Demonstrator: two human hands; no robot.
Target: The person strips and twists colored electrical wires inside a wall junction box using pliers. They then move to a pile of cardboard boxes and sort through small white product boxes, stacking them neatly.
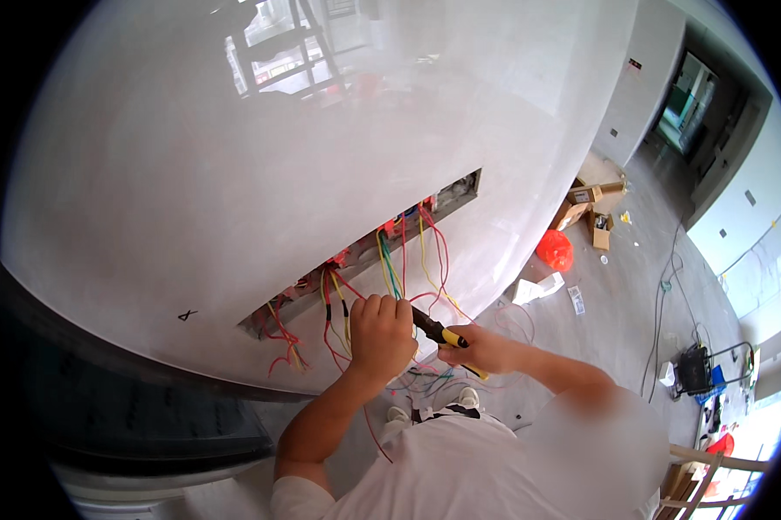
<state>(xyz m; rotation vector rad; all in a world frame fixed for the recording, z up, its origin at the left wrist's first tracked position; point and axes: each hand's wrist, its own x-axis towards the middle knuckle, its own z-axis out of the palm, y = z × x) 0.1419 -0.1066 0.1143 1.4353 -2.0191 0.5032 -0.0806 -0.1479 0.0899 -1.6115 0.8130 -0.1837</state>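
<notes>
A long slot (362,253) is cut into the glossy pale wall in front of me, with bundles of red, yellow, green and black-taped wires hanging out of it. My left hand (382,336) is closed round a red wire (345,284) that runs down from the slot; a loose red length trails below the wrist. In my right hand (481,348) is a pair of pliers with black and yellow handles (453,338). Their dark head reaches up to the fingers of my left hand. Whether the jaws touch the wire is hidden by those fingers.
Cut wire pieces (434,379) lie on the floor near my shoes. To the right are a red plastic bag (555,250), open cardboard boxes (600,230) and white packaging (537,288). Farther right, a long cable (659,312) runs past a black cart (693,368).
</notes>
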